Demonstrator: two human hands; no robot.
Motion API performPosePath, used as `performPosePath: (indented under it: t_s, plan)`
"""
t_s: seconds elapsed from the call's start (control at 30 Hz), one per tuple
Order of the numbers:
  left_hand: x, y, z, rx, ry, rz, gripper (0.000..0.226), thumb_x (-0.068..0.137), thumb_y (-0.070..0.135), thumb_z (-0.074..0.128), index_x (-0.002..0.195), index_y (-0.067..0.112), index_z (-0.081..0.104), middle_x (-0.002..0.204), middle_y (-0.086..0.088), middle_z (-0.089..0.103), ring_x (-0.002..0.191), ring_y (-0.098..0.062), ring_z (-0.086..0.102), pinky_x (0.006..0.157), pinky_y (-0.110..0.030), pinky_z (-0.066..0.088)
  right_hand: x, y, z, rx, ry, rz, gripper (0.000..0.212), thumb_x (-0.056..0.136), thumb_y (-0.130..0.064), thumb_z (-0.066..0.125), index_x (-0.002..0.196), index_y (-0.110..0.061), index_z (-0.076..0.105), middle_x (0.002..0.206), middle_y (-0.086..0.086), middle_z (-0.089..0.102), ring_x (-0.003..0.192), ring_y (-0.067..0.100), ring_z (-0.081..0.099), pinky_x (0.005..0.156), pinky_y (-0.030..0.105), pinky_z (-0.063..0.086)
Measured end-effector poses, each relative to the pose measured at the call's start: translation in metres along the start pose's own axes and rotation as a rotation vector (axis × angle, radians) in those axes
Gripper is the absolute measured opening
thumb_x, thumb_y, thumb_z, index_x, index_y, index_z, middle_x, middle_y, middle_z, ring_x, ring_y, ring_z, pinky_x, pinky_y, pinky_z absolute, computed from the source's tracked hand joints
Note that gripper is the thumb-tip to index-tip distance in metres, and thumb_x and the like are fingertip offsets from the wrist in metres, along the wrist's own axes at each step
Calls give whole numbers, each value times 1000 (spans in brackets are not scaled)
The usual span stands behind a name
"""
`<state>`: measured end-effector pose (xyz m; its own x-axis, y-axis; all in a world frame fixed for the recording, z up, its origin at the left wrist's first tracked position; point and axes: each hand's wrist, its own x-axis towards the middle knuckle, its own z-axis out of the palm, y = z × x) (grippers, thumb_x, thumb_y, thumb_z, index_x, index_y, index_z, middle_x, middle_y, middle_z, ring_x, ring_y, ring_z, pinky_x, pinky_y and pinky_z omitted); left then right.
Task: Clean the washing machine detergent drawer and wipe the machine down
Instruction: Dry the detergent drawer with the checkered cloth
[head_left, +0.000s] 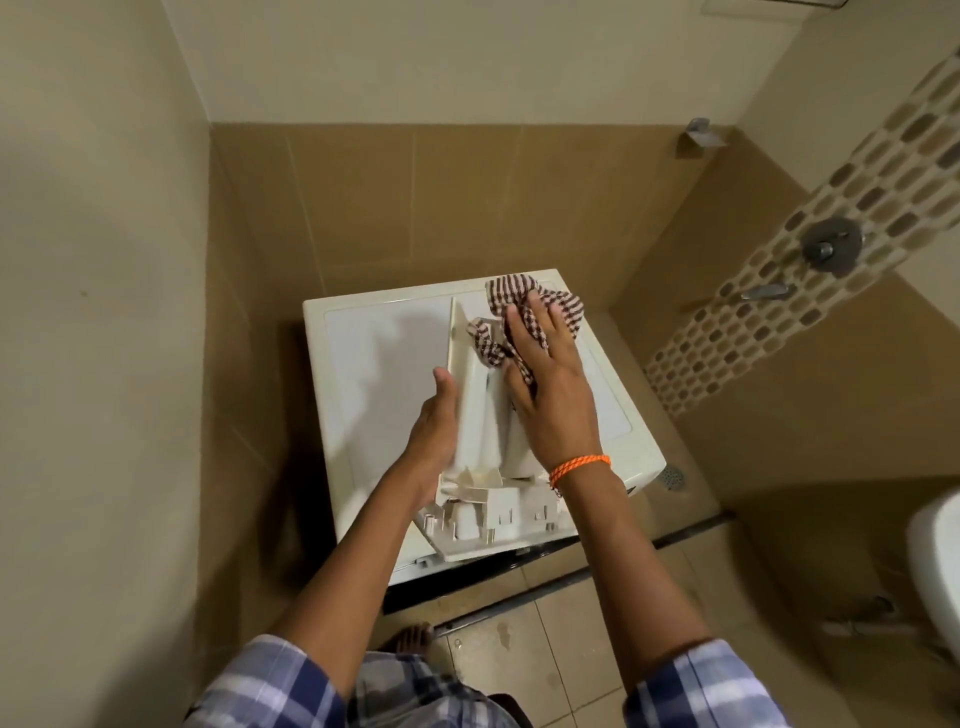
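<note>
The washer stands under both hands, its top carrying the drawer. The left hand grips the drawer's left wall, thumb up along it. The right hand lies flat with straight fingers, pressing the cloth into the drawer's far end.

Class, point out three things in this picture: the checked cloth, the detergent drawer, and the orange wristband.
checked cloth (524, 299): head view, on the bunched upper part above the fingers.
detergent drawer (480, 410): head view, on its long pale side wall.
orange wristband (579, 464): head view, on the cord across the right wrist.
</note>
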<state>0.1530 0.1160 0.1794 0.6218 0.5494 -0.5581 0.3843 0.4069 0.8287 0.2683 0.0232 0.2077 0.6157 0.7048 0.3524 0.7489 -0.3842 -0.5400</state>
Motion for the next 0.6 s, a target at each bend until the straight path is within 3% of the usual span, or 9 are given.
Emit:
performPosePath:
  t_s: [0.13,0.2,0.27,0.33,0.4,0.5,0.6]
  plan:
    - [1,6,-3,-40,49,78,87,98,81,13,168,30,21,176,3,21,162,-21,20,128,-44,19,-15,-10,6,83,-56,34,61,108,-12,50,164,-32,35,175,-10,20,163,12,7,129,30,22]
    - [2,10,-8,-129,70,95,95,90,91,20,163,33,35,168,3,38,157,-22,32,128,-45,24,-39,-13,12,135,-166,16,59,111,-18,49,163,-38,33,174,-13,18,162,10,11,127,30,26]
    - [6,9,-14,-192,69,121,109,75,104,30,154,33,52,153,6,58,146,-20,50,126,-48,33,-58,-10,15,206,-253,15,53,112,-26,51,161,-42,38,170,-10,30,156,10,29,124,33,37]
    - [12,3,-12,-227,28,124,98,79,101,33,149,36,58,144,8,67,138,-14,57,123,-47,38,-57,-7,15,208,-258,16,49,112,-27,51,159,-39,43,162,-3,41,147,14,43,115,38,46]
    - [3,1,-2,-215,-16,131,78,96,85,30,149,35,58,147,11,62,140,-9,51,124,-40,33,-44,-11,15,153,-191,-12,47,112,-25,51,157,-34,47,159,3,44,143,21,46,110,40,50]
    - [-10,3,17,-186,-59,191,57,112,60,24,160,35,41,156,23,36,144,3,31,122,-26,20,-13,-24,11,122,-51,51,45,112,-30,50,156,-34,48,154,5,47,141,23,48,104,32,50]
    - [-10,6,22,-185,-25,218,54,115,50,22,162,29,38,155,20,39,138,6,33,114,-19,26,7,-31,5,102,-7,96,44,111,-27,52,154,-34,52,155,7,48,145,23,44,111,34,47]
